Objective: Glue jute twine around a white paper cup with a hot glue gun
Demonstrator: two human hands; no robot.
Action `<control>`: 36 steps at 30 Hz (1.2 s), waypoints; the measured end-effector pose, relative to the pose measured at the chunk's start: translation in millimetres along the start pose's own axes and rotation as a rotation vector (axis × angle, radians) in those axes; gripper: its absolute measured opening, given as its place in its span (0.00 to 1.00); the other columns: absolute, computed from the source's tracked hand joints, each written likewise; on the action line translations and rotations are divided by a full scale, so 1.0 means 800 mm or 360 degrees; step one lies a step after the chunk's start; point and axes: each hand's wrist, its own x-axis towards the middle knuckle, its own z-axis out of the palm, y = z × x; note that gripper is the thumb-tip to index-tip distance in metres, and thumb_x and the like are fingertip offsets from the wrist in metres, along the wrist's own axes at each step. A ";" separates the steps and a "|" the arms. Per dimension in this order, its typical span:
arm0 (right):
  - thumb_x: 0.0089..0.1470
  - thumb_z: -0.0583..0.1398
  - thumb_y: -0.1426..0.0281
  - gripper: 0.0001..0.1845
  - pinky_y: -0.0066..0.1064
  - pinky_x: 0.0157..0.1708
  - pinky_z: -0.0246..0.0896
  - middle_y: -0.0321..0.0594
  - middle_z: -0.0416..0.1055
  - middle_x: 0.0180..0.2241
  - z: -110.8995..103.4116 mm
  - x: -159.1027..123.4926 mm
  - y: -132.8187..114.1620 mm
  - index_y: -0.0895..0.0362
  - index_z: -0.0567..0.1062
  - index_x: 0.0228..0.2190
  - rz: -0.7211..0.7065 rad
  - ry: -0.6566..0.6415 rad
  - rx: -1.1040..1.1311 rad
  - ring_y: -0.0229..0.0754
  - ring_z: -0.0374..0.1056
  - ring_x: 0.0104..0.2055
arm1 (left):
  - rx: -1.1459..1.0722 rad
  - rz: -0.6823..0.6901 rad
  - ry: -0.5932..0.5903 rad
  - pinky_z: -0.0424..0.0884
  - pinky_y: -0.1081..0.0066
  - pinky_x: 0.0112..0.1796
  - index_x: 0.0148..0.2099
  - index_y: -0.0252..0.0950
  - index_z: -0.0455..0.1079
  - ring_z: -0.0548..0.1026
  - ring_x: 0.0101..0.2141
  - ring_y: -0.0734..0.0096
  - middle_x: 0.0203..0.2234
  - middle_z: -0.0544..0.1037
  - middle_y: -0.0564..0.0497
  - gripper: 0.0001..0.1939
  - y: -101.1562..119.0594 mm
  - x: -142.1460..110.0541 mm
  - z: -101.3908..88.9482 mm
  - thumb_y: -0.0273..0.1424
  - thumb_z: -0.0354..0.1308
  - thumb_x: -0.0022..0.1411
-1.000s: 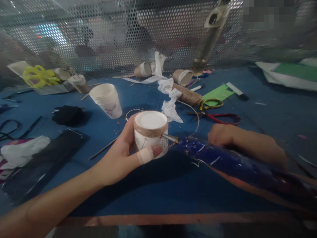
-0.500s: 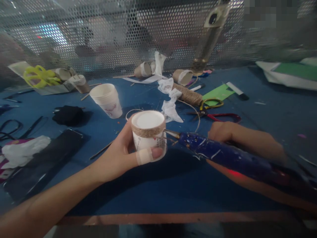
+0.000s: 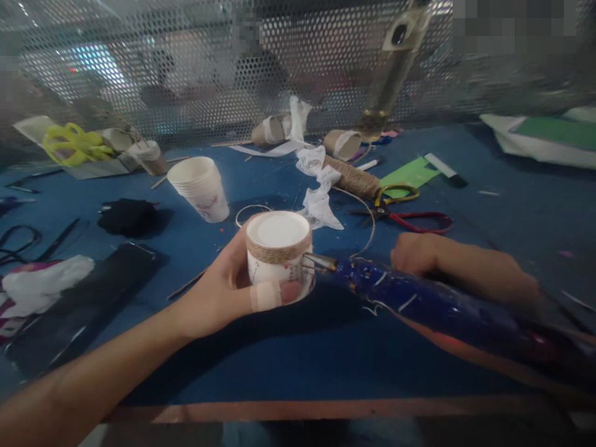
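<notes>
My left hand (image 3: 223,292) is closed round an upside-down white paper cup (image 3: 278,233), held just above the blue table. A bandage wraps the thumb. A band of brown twine (image 3: 278,253) circles the cup near its upturned base. My right hand (image 3: 414,251) is curled on a blue glue gun (image 3: 419,301). The gun's metal nozzle (image 3: 319,261) touches the cup's right side just below the twine band. A loose strand of twine runs from the cup back to a twine spool (image 3: 354,179).
A stack of paper cups (image 3: 200,186), white lace ribbon (image 3: 319,186), red-handled scissors (image 3: 410,217), green paper (image 3: 407,174) and wrapped cups lie behind. Yellow scissors (image 3: 72,143), black cloth (image 3: 126,215) and a dark flat case (image 3: 79,304) sit left. A perforated metal wall (image 3: 186,62) closes the back.
The glue gun's nozzle rose to the twine band half a second ago and has dropped back just below it. The cup turned and shifted slightly in my left hand.
</notes>
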 end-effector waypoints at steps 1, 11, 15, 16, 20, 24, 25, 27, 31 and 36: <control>0.58 0.63 0.73 0.11 0.30 0.25 0.58 0.28 0.69 0.27 0.002 0.000 0.001 0.48 0.66 0.30 -0.0013 0.0066 -0.0001 0.35 0.67 0.25 | -0.0022 0.0013 -0.0033 0.79 0.57 0.53 0.62 0.43 0.71 0.80 0.52 0.48 0.52 0.82 0.47 0.31 -0.001 0.000 -0.001 0.35 0.74 0.57; 0.55 0.66 0.57 0.14 0.33 0.23 0.57 0.35 0.68 0.26 0.018 -0.007 0.004 0.48 0.68 0.26 0.0289 0.0271 -0.0075 0.43 0.65 0.26 | -0.0165 0.0041 -0.0162 0.79 0.55 0.54 0.60 0.44 0.70 0.80 0.53 0.47 0.51 0.82 0.49 0.31 -0.002 0.000 -0.006 0.33 0.73 0.55; 0.55 0.67 0.58 0.14 0.34 0.23 0.57 0.35 0.68 0.26 0.017 -0.006 0.007 0.48 0.69 0.26 0.0259 0.0279 -0.0056 0.43 0.65 0.26 | -0.0116 0.0036 -0.0135 0.79 0.57 0.53 0.61 0.44 0.69 0.80 0.53 0.49 0.50 0.82 0.48 0.31 -0.001 -0.001 -0.005 0.34 0.73 0.57; 0.55 0.67 0.59 0.13 0.34 0.23 0.57 0.34 0.68 0.25 0.015 -0.005 0.008 0.48 0.69 0.26 0.0227 0.0275 -0.0044 0.42 0.65 0.26 | -0.0104 0.0034 -0.0132 0.78 0.57 0.53 0.61 0.43 0.70 0.80 0.53 0.49 0.51 0.82 0.46 0.30 -0.001 -0.001 -0.005 0.33 0.73 0.57; 0.57 0.64 0.69 0.10 0.32 0.23 0.57 0.30 0.68 0.25 0.009 -0.003 0.002 0.48 0.68 0.28 0.0013 0.0236 0.0010 0.38 0.65 0.23 | -0.0037 0.0045 -0.0081 0.79 0.55 0.53 0.64 0.44 0.67 0.78 0.56 0.46 0.57 0.79 0.42 0.34 0.000 0.000 -0.002 0.33 0.73 0.58; 0.58 0.65 0.66 0.10 0.33 0.24 0.59 0.31 0.69 0.25 0.007 0.004 -0.013 0.48 0.69 0.27 0.0223 0.0243 0.0027 0.41 0.66 0.25 | 0.0083 0.0058 0.0031 0.78 0.57 0.50 0.63 0.43 0.66 0.77 0.52 0.48 0.54 0.79 0.43 0.35 0.001 0.000 0.001 0.34 0.74 0.57; 0.57 0.66 0.63 0.11 0.34 0.24 0.60 0.32 0.69 0.25 0.008 0.006 -0.015 0.47 0.70 0.28 0.0288 0.0275 0.0037 0.42 0.67 0.26 | 0.0102 0.0068 0.0053 0.78 0.57 0.51 0.63 0.43 0.67 0.77 0.52 0.49 0.53 0.79 0.43 0.34 0.001 0.000 0.002 0.34 0.74 0.57; 0.56 0.67 0.59 0.11 0.34 0.25 0.61 0.34 0.69 0.25 0.012 0.010 -0.015 0.47 0.71 0.28 0.0384 0.0340 0.0047 0.44 0.67 0.27 | 0.0111 0.0089 0.0090 0.77 0.58 0.52 0.62 0.43 0.69 0.78 0.51 0.51 0.52 0.79 0.45 0.33 0.001 0.001 0.002 0.33 0.75 0.56; 0.56 0.67 0.56 0.12 0.36 0.28 0.64 0.34 0.70 0.26 0.017 0.017 -0.008 0.47 0.72 0.30 0.0483 0.0400 0.0052 0.45 0.69 0.30 | -0.0050 0.0113 0.0062 0.80 0.59 0.50 0.60 0.42 0.69 0.81 0.50 0.51 0.50 0.79 0.46 0.31 -0.002 0.003 0.001 0.31 0.75 0.57; 0.57 0.67 0.60 0.10 0.36 0.28 0.64 0.33 0.71 0.27 0.016 0.024 -0.006 0.48 0.72 0.30 0.0539 0.0437 0.0098 0.43 0.67 0.28 | -0.0238 0.0017 -0.0010 0.81 0.54 0.49 0.60 0.42 0.68 0.83 0.49 0.49 0.48 0.82 0.45 0.30 0.000 0.000 0.009 0.31 0.74 0.58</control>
